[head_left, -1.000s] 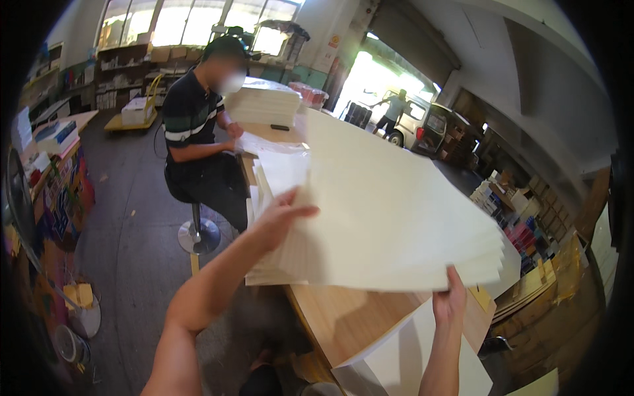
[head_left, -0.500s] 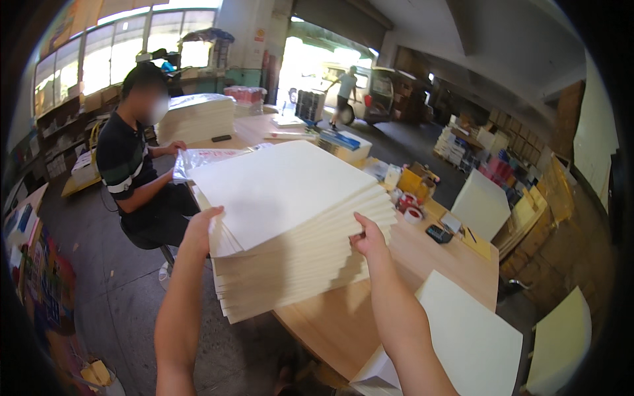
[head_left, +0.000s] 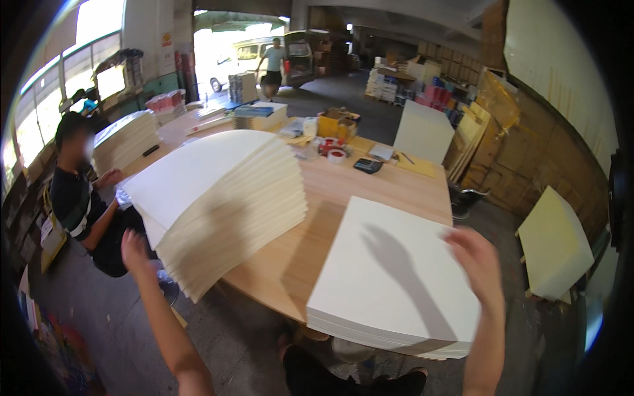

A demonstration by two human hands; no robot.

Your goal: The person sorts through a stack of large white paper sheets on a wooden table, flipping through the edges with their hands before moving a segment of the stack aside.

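Note:
A tall fanned stack of large cream-white paper sheets (head_left: 205, 165) rests on the wooden table (head_left: 330, 185), its layered edges turned toward me. Just left of its near corner is my left hand (head_left: 135, 251), fingers loosely extended and holding nothing. To the right, a second, squarer stack of white sheets (head_left: 389, 264) lies at the table's near edge. My right hand (head_left: 474, 257) is raised by that stack's right edge, its fingers apart and slightly bent, with nothing in them. Its arm's shadow falls across the top sheet.
A seated person (head_left: 82, 191) handles clear plastic at the left. Tape rolls (head_left: 336, 156), a calculator (head_left: 367, 165) and a yellow box (head_left: 335, 125) sit farther back on the table. Another person (head_left: 272, 63) stands near a van (head_left: 254, 56). More paper stacks (head_left: 422, 132) stand at the right.
Both my hands have let go of the fanned stack. The right hand has swung right to the other stack, and the left has dropped away slightly. The view has turned right.

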